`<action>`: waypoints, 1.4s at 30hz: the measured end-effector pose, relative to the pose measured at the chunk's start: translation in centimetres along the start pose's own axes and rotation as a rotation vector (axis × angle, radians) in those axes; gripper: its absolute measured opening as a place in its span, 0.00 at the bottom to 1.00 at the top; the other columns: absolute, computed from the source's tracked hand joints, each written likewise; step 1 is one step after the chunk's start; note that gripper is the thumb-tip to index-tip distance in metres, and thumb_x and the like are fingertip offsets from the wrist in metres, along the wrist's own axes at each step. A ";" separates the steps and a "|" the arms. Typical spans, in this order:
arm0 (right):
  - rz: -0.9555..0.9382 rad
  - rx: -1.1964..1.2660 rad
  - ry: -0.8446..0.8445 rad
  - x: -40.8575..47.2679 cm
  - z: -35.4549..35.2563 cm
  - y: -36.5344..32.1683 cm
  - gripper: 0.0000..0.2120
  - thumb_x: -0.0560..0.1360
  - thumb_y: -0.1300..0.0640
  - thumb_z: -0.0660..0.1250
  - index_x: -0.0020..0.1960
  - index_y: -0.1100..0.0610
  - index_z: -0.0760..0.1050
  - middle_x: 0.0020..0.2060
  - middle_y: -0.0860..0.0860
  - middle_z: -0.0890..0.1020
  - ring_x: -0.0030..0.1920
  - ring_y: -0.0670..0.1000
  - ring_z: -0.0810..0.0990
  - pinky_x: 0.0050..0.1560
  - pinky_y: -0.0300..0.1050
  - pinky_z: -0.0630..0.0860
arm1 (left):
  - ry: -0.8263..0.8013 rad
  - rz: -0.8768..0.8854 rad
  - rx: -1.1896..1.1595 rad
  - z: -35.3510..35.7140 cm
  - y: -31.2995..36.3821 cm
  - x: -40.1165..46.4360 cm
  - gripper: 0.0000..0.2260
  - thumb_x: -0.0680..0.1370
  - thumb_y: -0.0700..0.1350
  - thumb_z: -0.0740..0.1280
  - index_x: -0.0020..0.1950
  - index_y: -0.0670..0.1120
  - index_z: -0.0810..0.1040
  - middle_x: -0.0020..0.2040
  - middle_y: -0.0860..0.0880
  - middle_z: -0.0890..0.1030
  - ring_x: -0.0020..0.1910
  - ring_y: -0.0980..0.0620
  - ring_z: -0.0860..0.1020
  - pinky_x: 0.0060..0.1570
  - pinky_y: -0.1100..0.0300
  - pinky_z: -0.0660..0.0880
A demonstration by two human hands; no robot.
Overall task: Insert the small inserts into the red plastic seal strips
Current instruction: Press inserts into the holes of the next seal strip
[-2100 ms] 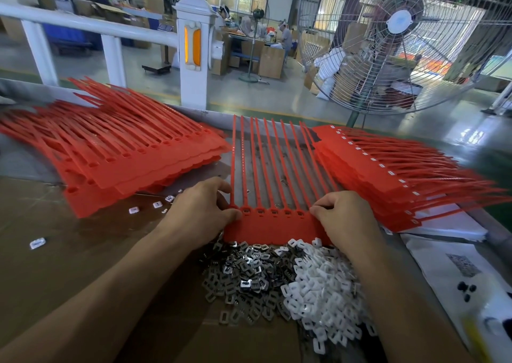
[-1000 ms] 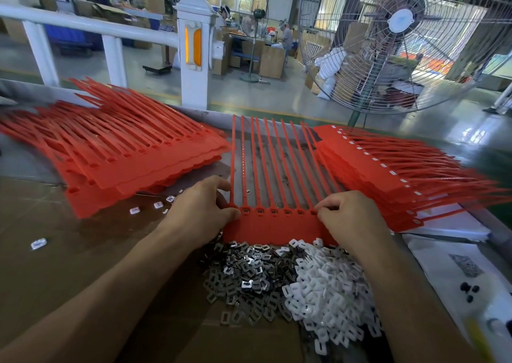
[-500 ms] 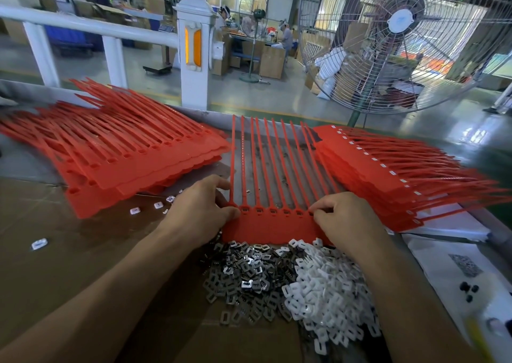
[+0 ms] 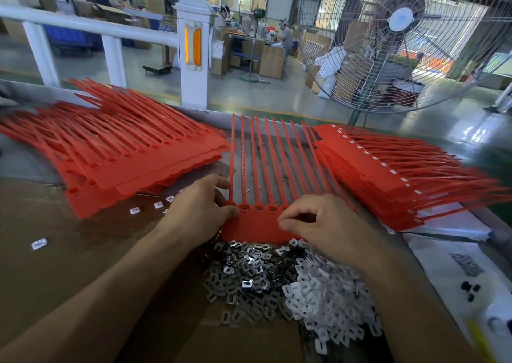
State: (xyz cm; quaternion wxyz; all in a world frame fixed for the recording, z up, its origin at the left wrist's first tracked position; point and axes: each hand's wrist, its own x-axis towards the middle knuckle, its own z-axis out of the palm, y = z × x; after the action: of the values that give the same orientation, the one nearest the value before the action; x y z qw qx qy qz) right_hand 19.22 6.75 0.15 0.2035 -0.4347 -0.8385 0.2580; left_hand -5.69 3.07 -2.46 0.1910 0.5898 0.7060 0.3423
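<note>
A red seal strip sheet [image 4: 259, 225] lies flat in front of me, its several thin tails pointing away. My left hand [image 4: 198, 210] pinches the sheet's left edge near the first socket. My right hand [image 4: 322, 221] hovers over the right half of the sheet with fingertips curled together; whether it holds an insert is hidden. Just below the sheet lie a heap of grey metal inserts [image 4: 243, 276] and a heap of white plastic inserts [image 4: 329, 299].
A stack of red strips without inserts [image 4: 124, 154] lies at left, a stack with white inserts fitted [image 4: 388, 174] at right. Loose white inserts [image 4: 158, 204] dot the brown cardboard [image 4: 55, 265]. White paper [image 4: 457, 263] at right; a large fan [image 4: 401, 38] stands behind.
My right hand has slid left along the sheet's sockets, from the right end toward the middle. My left hand has stayed on the left edge.
</note>
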 end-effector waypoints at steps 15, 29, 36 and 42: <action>-0.087 -0.109 -0.157 0.2 1.9 -1.9 0.02 0.76 0.50 0.77 0.47 0.45 0.84 0.45 0.37 0.79 0.47 0.37 0.79 0.46 0.35 0.74 | 0.009 -0.013 -0.002 0.0 0.1 -0.1 0.22 0.73 0.52 0.77 0.65 0.56 0.76 0.44 0.59 0.81 0.41 0.62 0.79 0.40 0.62 0.73; -0.090 0.075 -0.043 -0.4 1.3 -1.8 0.06 0.79 0.54 0.73 0.45 0.45 0.80 0.40 0.40 0.85 0.40 0.41 0.83 0.41 0.34 0.77 | 0.005 -0.005 -0.010 0.0 0.3 -0.2 0.21 0.74 0.51 0.77 0.65 0.55 0.76 0.42 0.59 0.81 0.40 0.62 0.79 0.40 0.62 0.73; 0.107 0.258 0.365 0.1 0.3 -0.3 0.09 0.78 0.57 0.73 0.46 0.43 0.83 0.44 0.38 0.85 0.39 0.40 0.83 0.42 0.38 0.77 | -0.003 -0.010 -0.013 0.0 0.1 -0.2 0.22 0.73 0.52 0.77 0.65 0.56 0.75 0.43 0.59 0.81 0.40 0.63 0.79 0.37 0.65 0.72; 0.281 0.347 0.493 0.4 -1.0 1.2 0.06 0.78 0.60 0.72 0.50 0.50 0.85 0.35 0.48 0.86 0.29 0.45 0.83 0.30 0.29 0.73 | 0.003 -0.012 -0.008 0.0 0.1 -0.1 0.22 0.73 0.53 0.77 0.65 0.56 0.76 0.44 0.59 0.81 0.41 0.62 0.79 0.39 0.63 0.73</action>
State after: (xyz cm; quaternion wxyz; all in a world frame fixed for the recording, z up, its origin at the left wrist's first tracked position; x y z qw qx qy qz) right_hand 20.32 7.96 0.25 0.4338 -0.5545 -0.6393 0.3093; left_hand -5.55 2.94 -2.44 0.1942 0.5843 0.7084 0.3449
